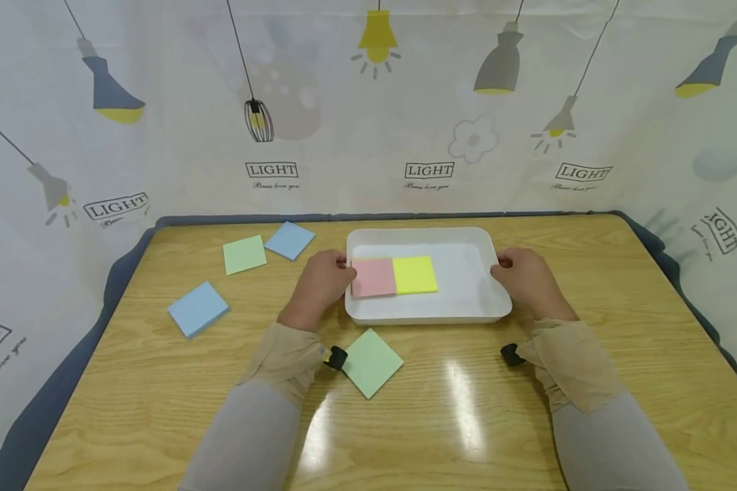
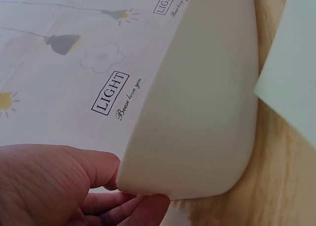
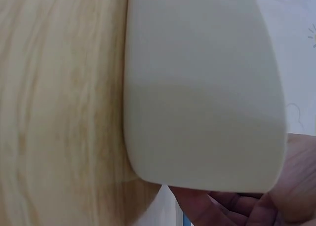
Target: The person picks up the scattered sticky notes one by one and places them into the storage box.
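Note:
A white rectangular tray (image 1: pixel 460 307) lies on the table, gripped at both short ends. My left hand (image 1: pixel 325 283) pinches its left rim, thumb over the edge and fingers outside; the left wrist view shows the same hold on the tray's corner. At the opposite end my right hand (image 1: pixel 528 276) pinches the right rim, its fingers (image 3: pixel 237 208) curled against the outer wall. Inside the tray, a pink sticky note pad (image 1: pixel 373 278) sits at the left, side by side with a yellow sticky note pad (image 1: pixel 415 275).
A green pad (image 1: pixel 371 363) lies just in front of the tray, by the left wrist. To the left are a blue pad (image 1: pixel 198 309), another green pad (image 1: pixel 244 255) and a second blue pad (image 1: pixel 290 240). A lamp-print curtain (image 1: pixel 356 136) borders the wooden table (image 1: pixel 442 436).

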